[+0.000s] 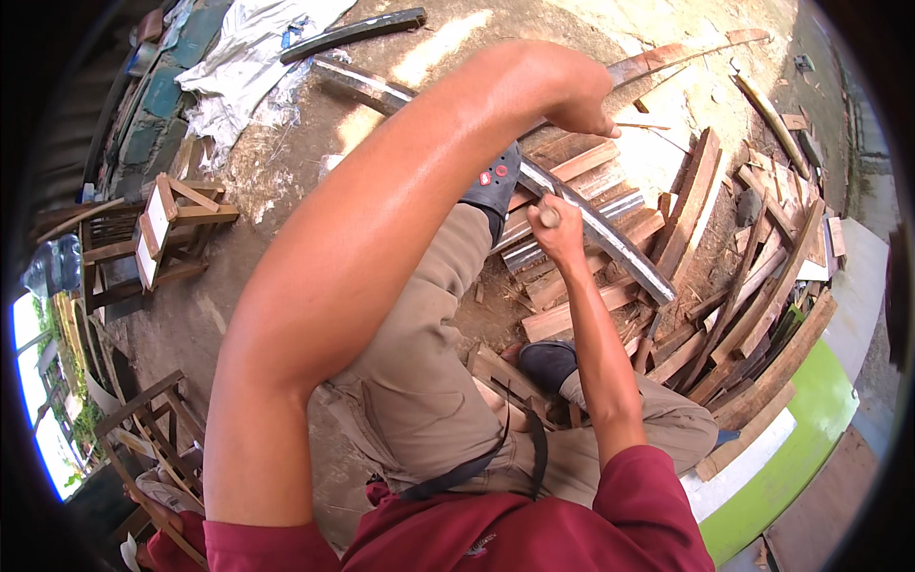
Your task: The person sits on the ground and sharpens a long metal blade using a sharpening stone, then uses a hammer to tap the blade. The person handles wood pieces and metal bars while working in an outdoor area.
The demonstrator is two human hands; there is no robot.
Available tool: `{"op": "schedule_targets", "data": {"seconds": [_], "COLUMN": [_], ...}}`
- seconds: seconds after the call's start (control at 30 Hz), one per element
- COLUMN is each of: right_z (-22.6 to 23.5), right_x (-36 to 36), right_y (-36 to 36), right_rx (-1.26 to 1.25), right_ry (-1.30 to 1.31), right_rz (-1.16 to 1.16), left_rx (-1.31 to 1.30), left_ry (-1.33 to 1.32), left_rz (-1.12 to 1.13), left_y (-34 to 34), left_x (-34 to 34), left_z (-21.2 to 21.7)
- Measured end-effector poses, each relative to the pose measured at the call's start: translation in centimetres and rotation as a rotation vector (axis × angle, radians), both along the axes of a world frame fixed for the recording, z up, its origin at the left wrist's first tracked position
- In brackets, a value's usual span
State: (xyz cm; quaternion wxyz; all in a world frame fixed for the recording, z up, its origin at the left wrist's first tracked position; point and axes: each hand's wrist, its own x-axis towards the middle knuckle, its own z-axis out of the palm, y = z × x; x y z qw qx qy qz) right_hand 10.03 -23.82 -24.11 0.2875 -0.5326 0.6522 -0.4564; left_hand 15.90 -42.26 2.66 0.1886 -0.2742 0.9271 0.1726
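Observation:
My left arm reaches across to the far side, where my left hand (579, 103) is curled closed beside a long tapered brown-and-grey strip (658, 61). Its fingers are mostly turned away, so what they hold is hidden. My right hand (564, 232) is wrapped round a light wooden handle (548, 217) with a rounded end; the rest of that tool does not show. The handle stands over a long dark beam (615, 241) with a pale stripe, which slants from far left to near right. My left foot, in a dark clog (496, 181), is against the beam.
Cut wood pieces (572, 315) lie under the beam, with a larger pile of boards (762, 315) on the right. A green-and-white panel (791, 458) is at the near right. Wooden frames (157, 229) and a white sheet (238, 71) are at left. Another person's red sleeve (176, 545) shows lower left.

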Motion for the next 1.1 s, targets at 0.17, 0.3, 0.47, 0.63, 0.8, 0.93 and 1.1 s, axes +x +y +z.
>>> {"op": "schedule_targets", "data": {"seconds": [0.17, 0.3, 0.47, 0.63, 0.8, 0.93, 1.1], "right_z": [6.2, 11.6, 18.3, 23.2, 25.5, 25.8, 24.8], "right_x": [-4.6, -6.4, -7.2, -7.7, -8.4, -8.9, -9.0], "right_y": [15.7, 25.9, 29.2, 30.2, 31.8, 32.4, 33.1], "right_rx": [-0.139, -0.077, -0.426, -0.822, -1.068, -1.107, -1.025], "right_ry": [-0.468, -0.735, -0.84, -1.032, -1.167, -1.161, -1.147], "right_rz": [-0.081, -0.289, -0.287, -0.257, -0.154, -0.121, -0.002], "left_rx": [0.028, -0.017, 0.113, 0.192, 0.382, 0.583, 0.704], "left_ry": [0.061, 0.106, 0.018, 0.122, 0.29, 0.414, 0.379], "left_rz": [0.036, -0.017, -0.206, -0.323, -0.483, -0.498, -0.443], "left_y": [0.0, 2.4, 8.9, 18.7, 24.4, 25.4, 26.3], "left_x": [-2.0, -3.6, -3.5, -3.9, -2.7, -2.1, -1.6], "left_z": [1.0, 1.7, 2.0, 3.7, 5.3, 5.3, 4.2]}}
